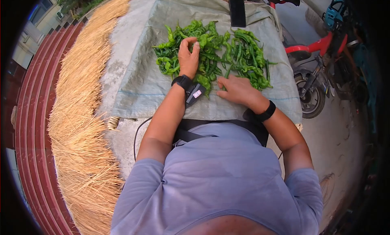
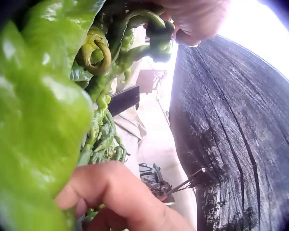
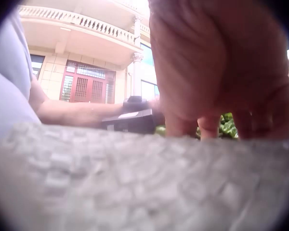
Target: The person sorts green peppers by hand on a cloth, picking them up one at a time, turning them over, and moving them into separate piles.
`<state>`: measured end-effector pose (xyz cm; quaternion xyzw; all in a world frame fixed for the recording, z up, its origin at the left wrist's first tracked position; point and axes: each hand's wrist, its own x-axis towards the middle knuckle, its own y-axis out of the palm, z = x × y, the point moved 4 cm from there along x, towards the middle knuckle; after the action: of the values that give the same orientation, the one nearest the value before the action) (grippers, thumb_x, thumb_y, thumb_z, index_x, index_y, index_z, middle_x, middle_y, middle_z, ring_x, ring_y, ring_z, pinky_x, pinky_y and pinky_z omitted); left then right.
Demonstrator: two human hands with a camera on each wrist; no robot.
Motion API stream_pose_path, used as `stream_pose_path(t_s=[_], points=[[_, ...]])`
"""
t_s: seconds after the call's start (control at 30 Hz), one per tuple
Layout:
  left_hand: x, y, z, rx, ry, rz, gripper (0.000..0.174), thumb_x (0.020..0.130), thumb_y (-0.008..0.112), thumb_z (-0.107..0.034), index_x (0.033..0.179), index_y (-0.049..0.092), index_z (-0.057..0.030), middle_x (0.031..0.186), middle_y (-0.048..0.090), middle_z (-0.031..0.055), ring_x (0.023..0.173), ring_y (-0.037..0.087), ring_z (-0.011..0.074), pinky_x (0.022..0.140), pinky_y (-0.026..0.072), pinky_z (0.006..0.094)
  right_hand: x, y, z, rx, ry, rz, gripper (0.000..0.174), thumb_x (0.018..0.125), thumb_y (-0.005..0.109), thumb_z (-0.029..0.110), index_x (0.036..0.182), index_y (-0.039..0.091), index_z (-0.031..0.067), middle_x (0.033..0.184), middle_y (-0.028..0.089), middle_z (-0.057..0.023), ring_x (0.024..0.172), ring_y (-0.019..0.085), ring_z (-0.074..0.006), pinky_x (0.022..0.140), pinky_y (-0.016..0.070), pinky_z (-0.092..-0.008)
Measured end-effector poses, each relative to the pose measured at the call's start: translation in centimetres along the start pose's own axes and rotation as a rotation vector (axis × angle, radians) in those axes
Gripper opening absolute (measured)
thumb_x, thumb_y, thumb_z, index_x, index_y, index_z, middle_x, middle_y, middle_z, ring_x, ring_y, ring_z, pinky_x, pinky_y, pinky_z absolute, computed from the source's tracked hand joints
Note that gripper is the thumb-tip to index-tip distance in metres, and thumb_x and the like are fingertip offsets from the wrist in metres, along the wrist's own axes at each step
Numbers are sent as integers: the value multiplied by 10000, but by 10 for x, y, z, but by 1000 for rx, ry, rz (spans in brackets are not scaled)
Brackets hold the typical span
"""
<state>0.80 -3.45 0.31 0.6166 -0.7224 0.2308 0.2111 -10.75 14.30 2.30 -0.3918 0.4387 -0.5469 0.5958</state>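
Observation:
A spread of green peppers (image 1: 248,58) lies on a pale woven sheet (image 1: 138,84). My left hand (image 1: 189,58) is over the left part of the heap, fingers bent down and the thumb on their right. In the left wrist view its edge shows beside a curled pepper; I cannot tell whether it grips one. My right hand (image 1: 239,90) rests low at the near edge of the peppers, fingers pointing left and a little apart. In the left wrist view its bent finger (image 2: 111,185) overlaps a large glossy pepper (image 2: 38,115) close to the camera.
A black phone (image 1: 237,12) lies at the sheet's far edge. To the right stands a red bicycle-like vehicle (image 1: 313,48); at left, a strip of straw (image 1: 81,125) runs beside red steps (image 1: 34,113). A dark camera (image 1: 196,94) sits on my left wrist.

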Motion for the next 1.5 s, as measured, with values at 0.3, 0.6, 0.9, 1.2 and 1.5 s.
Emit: stream_pose_path(t_s=[0.3,0.6,0.9,1.2,1.5], points=[[-2,0,-22,153,100,165,207,841,705,-191,1007,668,-74,1002,630,115,973,568,292,895,426,390,-28,-24,-20,206,45,-45,182,756,626,112,930,581,79,835,639,-113,845,619,-341,723,457,-460],[-5,7,-14,193,93,230,295,873,692,-211,1140,636,-100,1012,651,124,1001,551,298,901,424,405,-45,-78,-48,-10,190,-614,139,822,613,102,960,593,98,884,614,-117,859,608,-351,719,462,-457],[-2,-2,-6,13,-44,-20,331,1010,516,-218,1289,472,-46,1025,596,152,966,551,263,860,444,377,-13,-67,-50,-338,43,-724,191,797,681,166,975,644,108,1021,620,-88,1018,576,-318,836,454,-449],[0,-3,-1,35,-147,-20,311,995,554,-210,1242,515,-27,1011,613,126,906,569,219,829,464,343,79,-16,-34,-230,62,-287,253,816,635,167,1053,602,84,997,634,-173,898,666,-358,724,517,-475],[-1,-1,3,-80,-134,-8,349,975,588,-209,1251,504,-13,1095,616,159,1005,587,240,889,456,345,102,17,-35,-458,-6,-331,210,795,634,89,999,622,39,917,639,-154,806,702,-320,614,543,-423]])
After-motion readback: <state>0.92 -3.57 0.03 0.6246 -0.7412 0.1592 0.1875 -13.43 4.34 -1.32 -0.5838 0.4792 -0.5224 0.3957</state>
